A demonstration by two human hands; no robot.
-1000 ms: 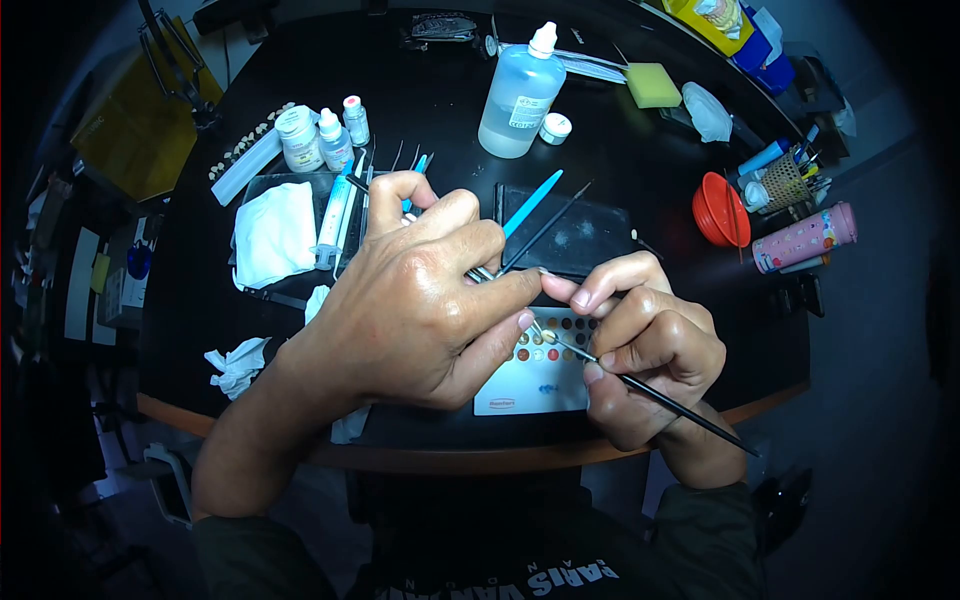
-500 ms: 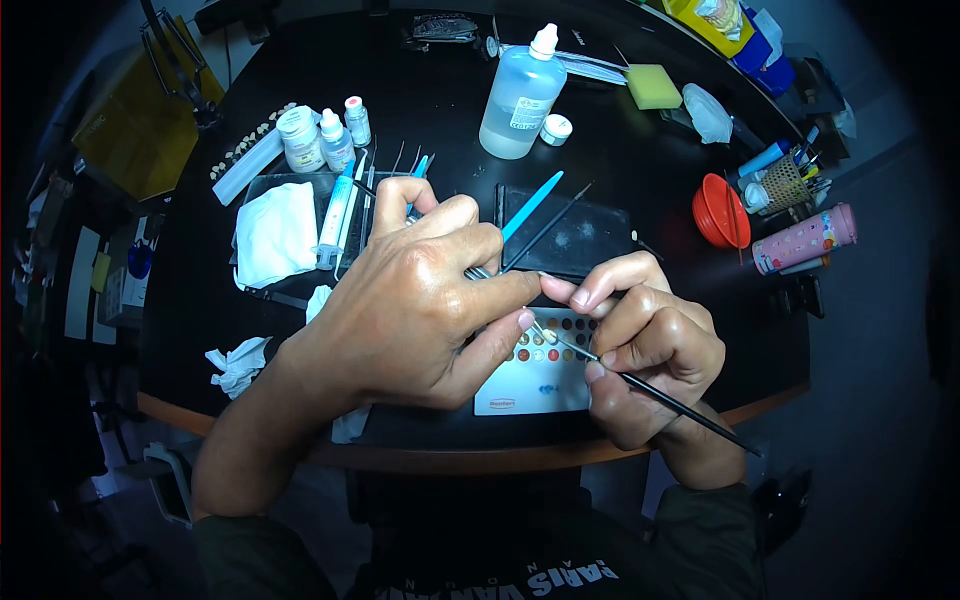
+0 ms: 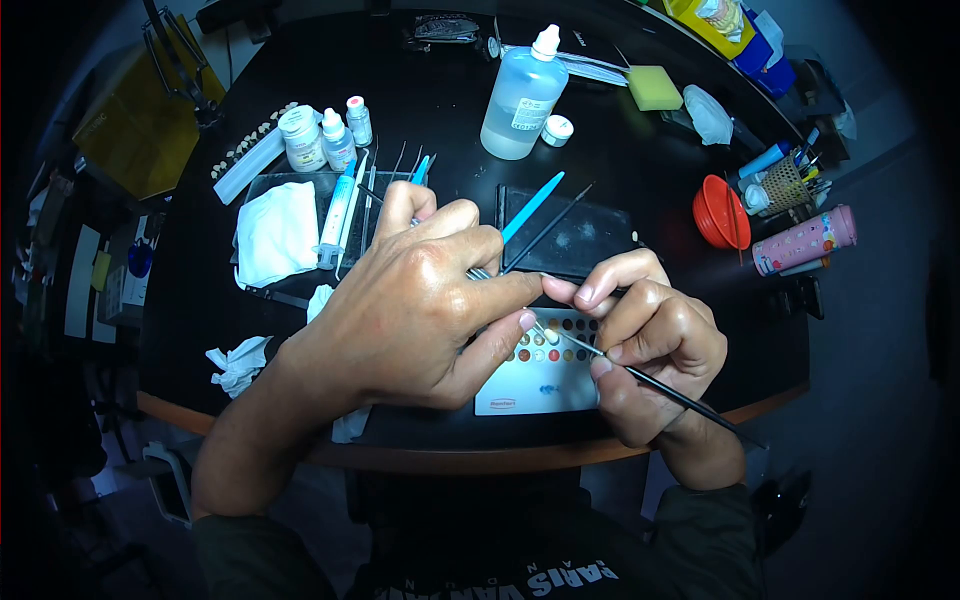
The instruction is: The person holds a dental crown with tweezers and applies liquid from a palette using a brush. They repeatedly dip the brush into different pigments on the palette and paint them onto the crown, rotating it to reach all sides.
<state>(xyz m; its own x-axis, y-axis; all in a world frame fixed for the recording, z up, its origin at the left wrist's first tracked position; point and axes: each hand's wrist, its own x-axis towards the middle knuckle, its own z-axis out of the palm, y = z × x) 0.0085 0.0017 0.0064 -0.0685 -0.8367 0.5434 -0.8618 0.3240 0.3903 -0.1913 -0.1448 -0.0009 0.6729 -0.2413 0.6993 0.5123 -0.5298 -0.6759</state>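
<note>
My left hand [image 3: 430, 300] is closed around a slim metal tool [image 3: 478, 273], whose tip end comes out below the thumb. At that tip sits a small tooth-coloured piece [image 3: 551, 337]. My right hand [image 3: 660, 345] pinches a thin black brush [image 3: 680, 398]; its fine tip points left to the small piece. Whether the tip touches it is too small to tell. The fingertips of both hands meet above the piece. Beneath them lies a white palette card [image 3: 520, 390] with rows of coloured dots.
A large clear bottle [image 3: 520, 105], a small white jar [image 3: 557, 130], a black tray [image 3: 590, 235] and a red bowl [image 3: 718, 212] stand beyond my hands. At left are a folded white cloth [image 3: 277, 235], a syringe [image 3: 337, 215], small bottles [image 3: 302, 140] and crumpled tissue [image 3: 238, 368].
My right hand and the brush have shifted slightly to the right, the brush tip drawing back a little from the small piece. My left hand has barely moved.
</note>
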